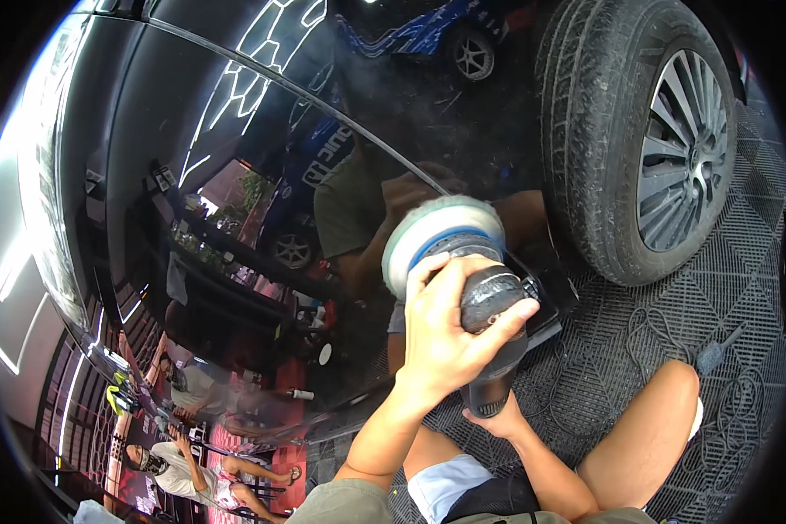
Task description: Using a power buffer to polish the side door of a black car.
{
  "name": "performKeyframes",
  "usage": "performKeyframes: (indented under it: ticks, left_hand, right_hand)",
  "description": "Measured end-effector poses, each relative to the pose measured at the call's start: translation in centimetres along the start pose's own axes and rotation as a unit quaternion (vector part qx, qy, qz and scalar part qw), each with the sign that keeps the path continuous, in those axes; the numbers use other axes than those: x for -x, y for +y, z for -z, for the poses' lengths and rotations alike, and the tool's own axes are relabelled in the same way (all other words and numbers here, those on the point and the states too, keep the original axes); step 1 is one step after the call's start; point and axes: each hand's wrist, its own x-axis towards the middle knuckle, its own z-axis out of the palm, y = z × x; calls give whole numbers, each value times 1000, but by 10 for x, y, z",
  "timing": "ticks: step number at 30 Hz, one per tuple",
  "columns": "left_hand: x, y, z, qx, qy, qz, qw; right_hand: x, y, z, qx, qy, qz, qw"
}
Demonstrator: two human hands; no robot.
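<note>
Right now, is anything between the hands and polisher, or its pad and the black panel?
Nothing visible: the left hand and right hand both hold the polisher, and no object shows between its pale pad and the black panel.

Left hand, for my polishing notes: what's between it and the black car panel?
The black polisher and its whitish buffing pad, as the head view shows.
</note>
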Motion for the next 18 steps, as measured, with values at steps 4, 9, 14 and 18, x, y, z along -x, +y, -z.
performKeyframes:
  ticks: [4,9,14,18]
  left_hand:
    - [12,-1,-17,-43,-30,-3,999]
    - [31,-13,-39,-47,-55,-26,997]
    - [10,-14,-12,-16,-29,-39,999]
    - [-33,-7,44,73,10,-12,997]
  right_hand:
    - [6,25,0,-45,26,-6,999]
    - [14,62,6,-65,3,-34,997]
    - [4,24,0,23,2,-46,999]
    - [-15,-54,-17,84,12,73,994]
